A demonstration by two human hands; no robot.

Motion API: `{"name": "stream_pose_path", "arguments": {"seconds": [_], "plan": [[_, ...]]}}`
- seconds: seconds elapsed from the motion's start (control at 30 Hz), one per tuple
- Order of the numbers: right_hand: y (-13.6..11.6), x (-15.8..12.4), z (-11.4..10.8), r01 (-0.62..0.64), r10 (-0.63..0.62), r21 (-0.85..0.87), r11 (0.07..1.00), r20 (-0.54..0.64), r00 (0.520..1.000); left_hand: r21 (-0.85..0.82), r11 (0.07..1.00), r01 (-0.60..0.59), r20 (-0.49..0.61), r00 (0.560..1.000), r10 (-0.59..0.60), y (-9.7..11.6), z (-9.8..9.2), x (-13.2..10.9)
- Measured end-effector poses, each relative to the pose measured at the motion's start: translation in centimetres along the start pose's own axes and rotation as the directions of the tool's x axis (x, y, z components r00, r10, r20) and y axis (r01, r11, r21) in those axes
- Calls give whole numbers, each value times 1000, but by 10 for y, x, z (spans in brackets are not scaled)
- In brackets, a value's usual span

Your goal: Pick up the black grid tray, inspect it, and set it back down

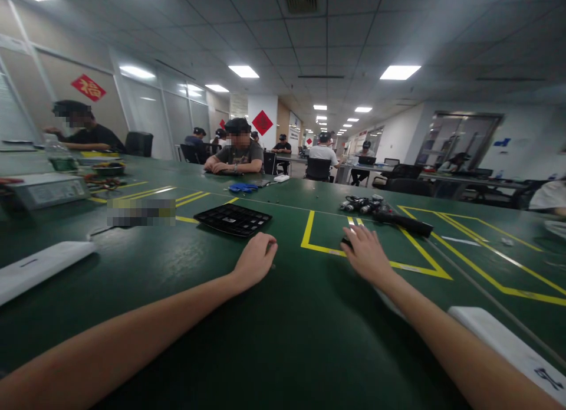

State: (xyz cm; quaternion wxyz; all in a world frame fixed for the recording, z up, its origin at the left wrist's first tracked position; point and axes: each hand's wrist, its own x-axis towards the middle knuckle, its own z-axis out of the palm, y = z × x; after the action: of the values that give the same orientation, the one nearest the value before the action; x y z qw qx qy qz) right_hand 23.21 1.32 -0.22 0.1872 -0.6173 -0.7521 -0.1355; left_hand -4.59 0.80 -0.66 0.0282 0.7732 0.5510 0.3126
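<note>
My left hand [255,261] is just above the green tabletop, near the front edge of a black tray-like panel with a grid of recesses [233,220]. Its fingers are loosely bent, the thumb a little apart, and nothing shows in them. Over the front line of a yellow taped rectangle [307,230] is my right hand [368,253]. A small black object [345,242] shows between its thumb and forefinger, mostly hidden by the fingers. Beyond that hand lies a bundle of dark cables and silvery parts [365,205], with a black tube-like piece [409,223] beside it.
White slabs lie at the left [44,268] and right [499,345], the latter near my right forearm. A blue item [243,187] lies farther back. A grey box [48,190] stands at far left. A person [239,153] sits across the table; others sit beyond.
</note>
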Motion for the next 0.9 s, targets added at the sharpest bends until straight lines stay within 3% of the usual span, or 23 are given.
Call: {"name": "stream_pose_path", "arguments": {"seconds": [0.1, 0.2, 0.27, 0.33, 0.43, 0.5, 0.57, 0.63, 0.77, 0.9], "plan": [[41, 3, 14, -183, 182, -107, 977, -21, 983, 185, 978, -97, 140, 988, 71, 6, -3, 0], [64, 0, 24, -302, 310, -77, 950, 144, 940, 296, 934, -199, 327, 940, 97, 12, -5, 0], [67, -3, 27, -335, 334, -36, 942, 236, 913, 308, 920, -241, 366, 923, 119, 13, -6, 0], [65, -4, 27, -324, 321, -30, 946, 249, 914, 285, 931, -229, 352, 928, 121, 10, -6, 1], [60, -4, 25, -292, 295, -50, 955, 230, 927, 123, 984, -129, 270, 958, 92, 3, -7, 5], [58, -5, 25, -286, 290, -50, 957, 234, 928, -134, 990, 53, 174, 984, -29, -5, -10, 12], [58, -5, 25, -287, 290, -50, 957, 243, 926, -459, 839, 292, 121, 956, -266, -17, -17, 23], [59, -6, 26, -289, 293, -54, 956, 239, 926, -652, 625, 429, 133, 876, -463, -35, -29, 34], [62, -3, 26, -271, 277, -62, 961, 122, 953, -681, 556, 477, 98, 811, -576, -80, -69, 49], [59, 5, 26, -249, 252, -45, 967, 58, 966, -621, 624, 474, 35, 812, -582, -113, -100, 54]]}}
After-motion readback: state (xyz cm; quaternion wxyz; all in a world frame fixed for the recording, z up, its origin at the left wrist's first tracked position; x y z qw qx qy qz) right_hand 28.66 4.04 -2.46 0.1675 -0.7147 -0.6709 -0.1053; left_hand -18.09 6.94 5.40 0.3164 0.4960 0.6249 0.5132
